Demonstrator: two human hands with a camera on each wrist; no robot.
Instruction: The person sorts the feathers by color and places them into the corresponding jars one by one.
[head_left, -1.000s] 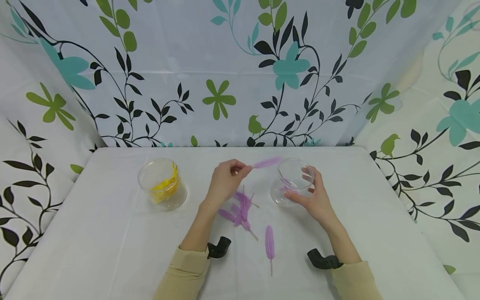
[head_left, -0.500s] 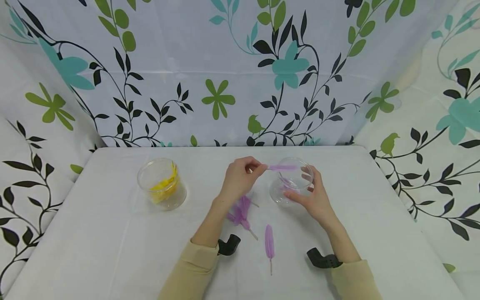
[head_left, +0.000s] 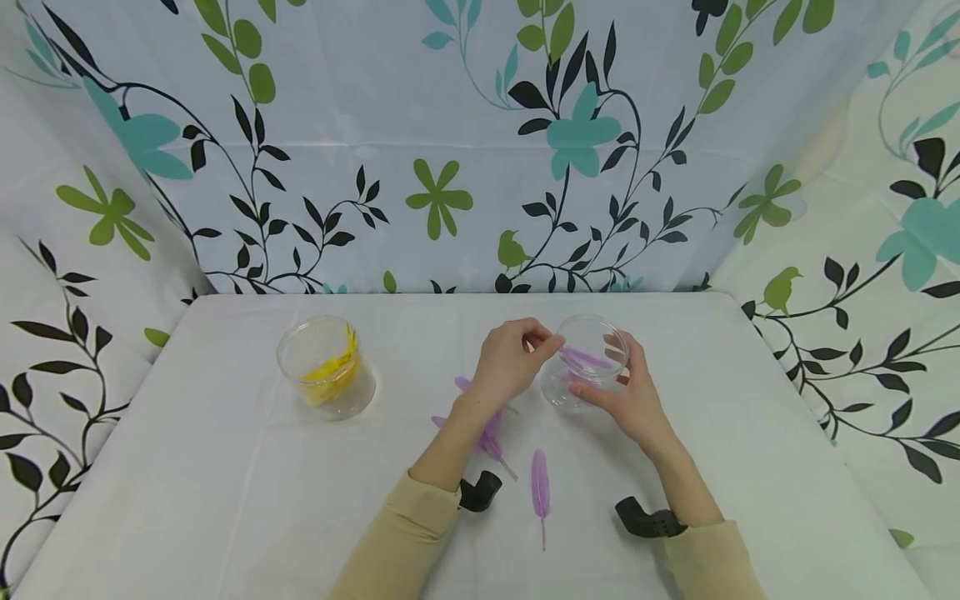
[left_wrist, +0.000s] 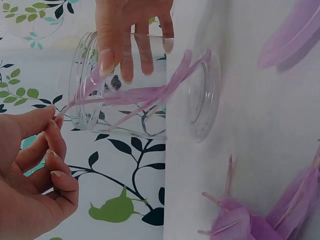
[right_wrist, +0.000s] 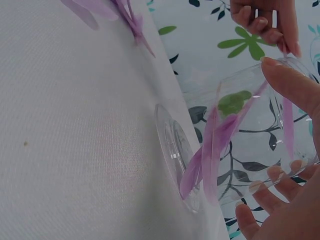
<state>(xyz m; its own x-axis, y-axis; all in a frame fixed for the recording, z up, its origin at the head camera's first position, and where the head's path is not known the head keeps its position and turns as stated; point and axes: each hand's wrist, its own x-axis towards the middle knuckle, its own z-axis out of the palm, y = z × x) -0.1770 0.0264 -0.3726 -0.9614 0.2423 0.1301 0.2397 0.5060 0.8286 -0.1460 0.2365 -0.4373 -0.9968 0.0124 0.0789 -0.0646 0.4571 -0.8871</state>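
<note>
Rightward goes my left hand point(head_left: 512, 358), the purple feather point(head_left: 587, 358) now tipped into the mouth of the jar point(head_left: 557, 390), stem pinched between finger and thumb, my right hand point(head_left: 633, 404) gripping the glass. Filling looks like the step underway, so lowering and releasing seems called for; the left wrist view catches crossed feathers point(left_wrist: 162, 93) inside, merely a purple smudge from the head.

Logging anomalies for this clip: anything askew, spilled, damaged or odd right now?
Nothing looks spilled or broken. Mildly odd: one purple feather lies alone on the white table, apart from the feather pile. The right wrist view also shows a small dark speck on the white table; stain or crumb, I can't tell.
</note>
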